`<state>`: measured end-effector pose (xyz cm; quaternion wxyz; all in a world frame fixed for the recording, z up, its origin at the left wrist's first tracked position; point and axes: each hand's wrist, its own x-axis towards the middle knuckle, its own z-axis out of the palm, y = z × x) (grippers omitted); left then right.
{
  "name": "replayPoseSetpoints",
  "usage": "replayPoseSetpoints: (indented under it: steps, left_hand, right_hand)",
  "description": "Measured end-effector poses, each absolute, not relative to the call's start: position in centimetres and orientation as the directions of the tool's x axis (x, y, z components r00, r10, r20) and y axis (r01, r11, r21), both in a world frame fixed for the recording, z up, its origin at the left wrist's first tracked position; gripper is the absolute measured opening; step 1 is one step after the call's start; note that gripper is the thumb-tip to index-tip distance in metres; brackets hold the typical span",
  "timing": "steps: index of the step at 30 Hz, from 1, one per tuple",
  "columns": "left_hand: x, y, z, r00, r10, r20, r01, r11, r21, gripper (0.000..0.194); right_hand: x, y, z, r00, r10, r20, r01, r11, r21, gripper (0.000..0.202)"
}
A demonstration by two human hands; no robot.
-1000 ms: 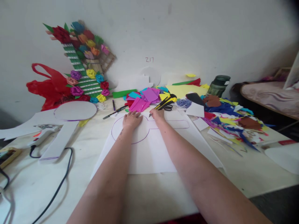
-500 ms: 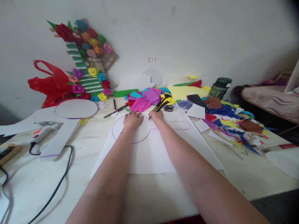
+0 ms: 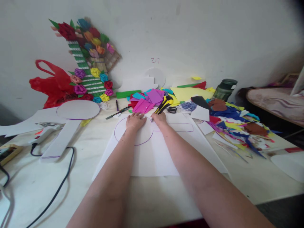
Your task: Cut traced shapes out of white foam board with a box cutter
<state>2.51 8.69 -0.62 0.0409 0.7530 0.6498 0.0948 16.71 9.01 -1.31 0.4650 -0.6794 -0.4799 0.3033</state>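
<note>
A large white sheet [image 3: 154, 161] lies before me, with a purple outline of a circle and a long rounded handle drawn on it. My left hand [image 3: 136, 122] rests flat on the circle, fingers spread. My right hand [image 3: 159, 118] is closed around a yellow and black utility knife [image 3: 163, 104]. The knife leans up to the right, and its blade tip meets the sheet where circle and handle join. To the left lies a cut white paddle shape [image 3: 78, 109] with a purple edge.
Scissors [image 3: 172, 110], a black marker [image 3: 118, 112] and purple paper pieces [image 3: 154, 96] lie beyond the sheet. Coloured scraps [image 3: 237, 123] and a green bottle [image 3: 224, 89] are to the right. A glue gun [image 3: 44, 135] and its black cable [image 3: 62, 183] lie left. Paper flowers [image 3: 95, 72] lean on the wall.
The view has shifted very slightly. Both hands stay in the same places on the sheet, and the utility knife appears steeper or a little turned, its blade still at the same spot.
</note>
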Motion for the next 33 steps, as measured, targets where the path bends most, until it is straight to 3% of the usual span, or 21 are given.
replayPoseSetpoints:
  steps: [8, 33]
  left_hand:
    - [2.44, 8.8, -0.76, 0.139, 0.986, 0.096, 0.968, -0.155, 0.195, 0.051]
    - [2.57, 8.57, -0.44, 0.141, 0.986, 0.089, 0.968, -0.156, 0.199, 0.05]
  right_hand:
    - [16.24, 8.05, -0.5, 0.3, 0.952, 0.055, 0.501, -0.109, -0.858, 0.015]
    - [15.97, 8.23, -0.75, 0.326, 0.944, 0.055, 0.475, -0.114, -0.872, 0.018]
